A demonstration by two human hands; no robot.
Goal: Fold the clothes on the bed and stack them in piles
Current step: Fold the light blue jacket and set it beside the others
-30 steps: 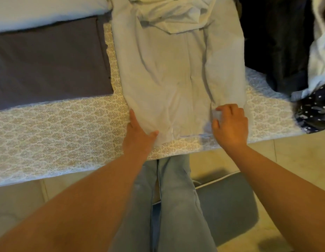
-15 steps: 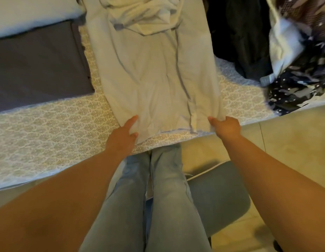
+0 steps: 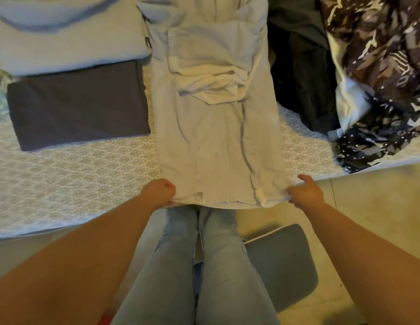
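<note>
Pale grey-white cotton garment [image 3: 218,141], lying lengthwise on the patterned bed cover [image 3: 82,179], now has both hem corners pinched, left hand [image 3: 158,192] at 7 o'clock, right hand [image 3: 305,191] at 5, where a second earlier they pressed flat, so the lengthwise fold looks ready.

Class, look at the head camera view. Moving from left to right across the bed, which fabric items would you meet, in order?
Folded dark grey cloth → pale garment held at its near hem by the left hand and right hand → black clothing → patterned brown-and-white fabric.
</note>
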